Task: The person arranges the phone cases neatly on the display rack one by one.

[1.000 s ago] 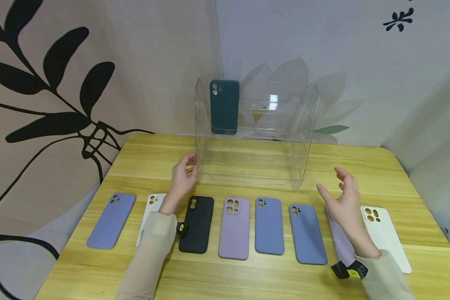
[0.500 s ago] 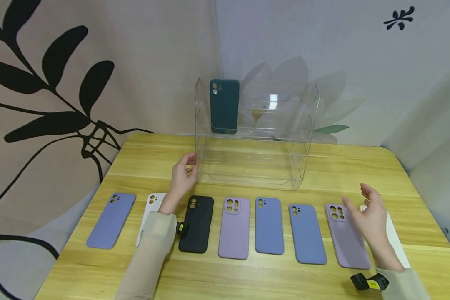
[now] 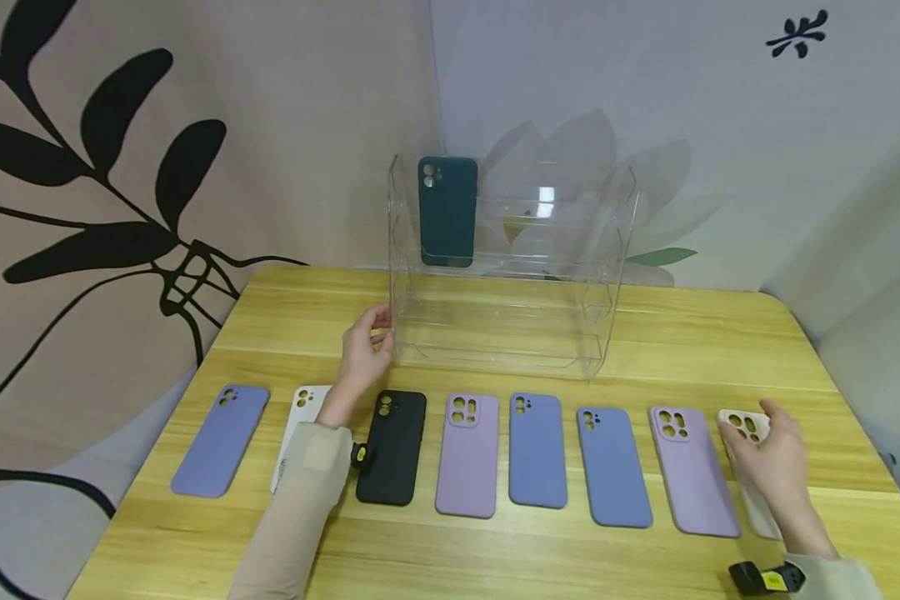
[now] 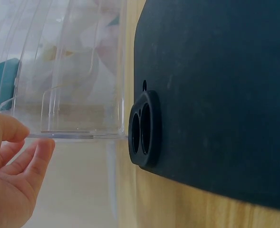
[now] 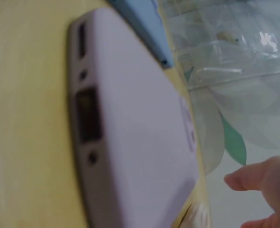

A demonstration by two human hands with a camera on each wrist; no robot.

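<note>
My left hand (image 3: 367, 346) pinches the left side panel of a clear acrylic display rack (image 3: 495, 364); the panel's edge shows between thumb and fingers in the left wrist view. In the rack's upper left leans a teal phone case (image 3: 447, 212). At the right end of a row of phone cases, my right hand (image 3: 776, 458) is over a white phone case (image 3: 756, 507), thumb and fingers apart, hiding part of it. Just left of that hand lies a lilac phone case (image 3: 693, 475), large in the right wrist view.
Also in the row are a purple-blue case (image 3: 221, 442), a partly covered white case (image 3: 288, 437), a black case (image 3: 392, 450), another lilac case (image 3: 467, 467) and two blue cases, one (image 3: 537, 450) beside the other (image 3: 615, 471). The wooden table (image 3: 690, 325) meets walls behind.
My right hand has moved right and down, from over the lilac case to over the white one at the row's end. The left hand stays on the rack.
</note>
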